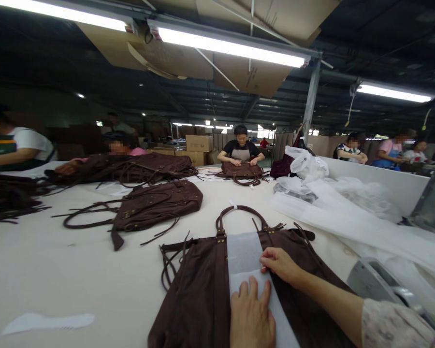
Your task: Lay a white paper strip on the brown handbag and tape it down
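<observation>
A dark brown handbag [195,290] lies flat before me, its looped handle pointing away. Down its middle runs a strip of thin white tissue-like sheet [243,251]. My left hand [253,314] rests on the lower part of this strip, fingers spread and palm down. At the strip's right edge is my right hand [281,265], thumb and forefinger pinched together on the sheet's border. The right forearm crosses the bag's right side. A small white tag [233,204] hangs on the handle.
Another brown bag [159,203] lies further left, with a pile of brown bags [148,166] behind it. White plastic wrapping [366,208] covers the right side. A grey device [379,280] stands near my right arm. Across the table [105,270], a co-worker [241,147] handles a bag.
</observation>
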